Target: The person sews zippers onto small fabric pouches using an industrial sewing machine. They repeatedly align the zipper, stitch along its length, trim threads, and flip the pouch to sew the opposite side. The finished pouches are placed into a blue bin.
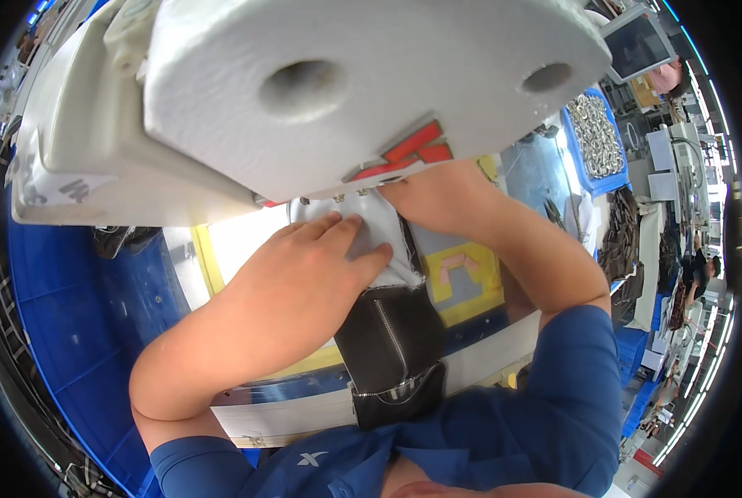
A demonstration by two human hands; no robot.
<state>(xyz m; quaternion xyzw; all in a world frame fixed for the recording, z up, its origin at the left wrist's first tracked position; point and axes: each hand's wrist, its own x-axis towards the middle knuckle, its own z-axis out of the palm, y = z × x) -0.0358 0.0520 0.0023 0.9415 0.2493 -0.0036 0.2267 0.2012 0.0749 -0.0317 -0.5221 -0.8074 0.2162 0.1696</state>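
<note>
A pale grey lining cloth [396, 261] lies under the head of a white sewing machine [371, 100]. Joined to it, a black piece [392, 332] with a silver zipper [388, 328] hangs down toward my body and folds at its lower end. My left hand [325, 249] rests on the lining with fingers stretched out and thumb spread. At the far right edge of the cloth is my right hand [433, 195], close below the machine head. Its fingers are mostly hidden there, so their grip does not show. The needle area is also out of sight.
Yellow tape [471, 290] marks the work table right of the cloth. A large blue bin [72, 332] stands at the left. Farther right are a blue tray of metal rings or hooks [595, 137] and a pile of dark pieces [620, 236]. The machine head overhangs the hands closely.
</note>
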